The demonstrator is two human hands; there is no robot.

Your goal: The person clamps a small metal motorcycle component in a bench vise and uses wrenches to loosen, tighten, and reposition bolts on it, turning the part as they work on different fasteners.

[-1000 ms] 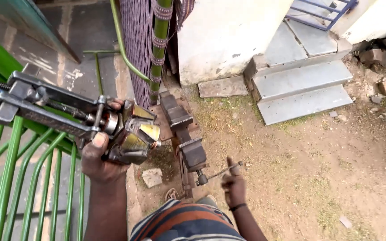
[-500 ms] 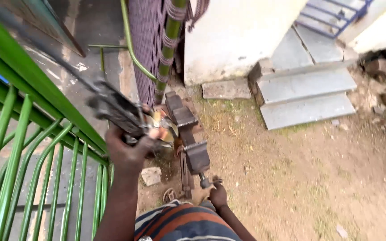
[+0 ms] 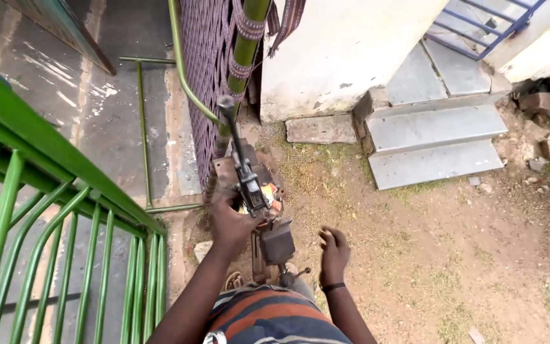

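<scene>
Rusty tool (image 3: 247,178), perhaps a grinder, sits gripped in the left hand (image 3: 230,220) above the vise (image 3: 276,242); right hand (image 3: 333,250) hangs open, empty. One-handed, it could slip.

Rusty metal vise (image 3: 275,239); glossy green-painted metal railing (image 3: 65,210).

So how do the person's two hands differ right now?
The left hand is closed around a long metal tool, while the right hand is open and holds nothing. The left hand is raised above the bench vise; the right hand hangs lower, to the vise's right, over the bare dirt ground. Only the right hand's wrist wears a dark band. Both hands are bare.
</scene>
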